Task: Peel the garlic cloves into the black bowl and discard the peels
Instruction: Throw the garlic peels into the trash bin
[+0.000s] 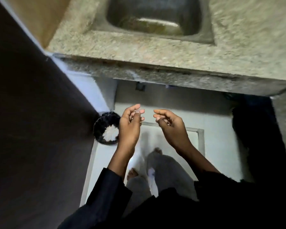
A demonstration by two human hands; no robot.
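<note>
Two hands hover over the floor below the granite desk (155, 52) at twelve o'clock, its sink (153, 15) inset. At nine o'clock stands a black bin (106, 128) holding pale scraps. Left hand (130, 124) and right hand (168, 124) are loosely curled, seemingly empty. Discarding looks finished; no garlic or bowl shows; next, fetch a clove.

Sink (153, 22) top cut off; bin (106, 128) partly behind left hand (129, 128).

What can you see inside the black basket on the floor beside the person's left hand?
Inside the black basket lies a pale whitish heap, possibly garlic peels, though blur prevents certainty. The left hand covers the basket's right edge, so that part is hidden, as is anything under the heap.
</note>
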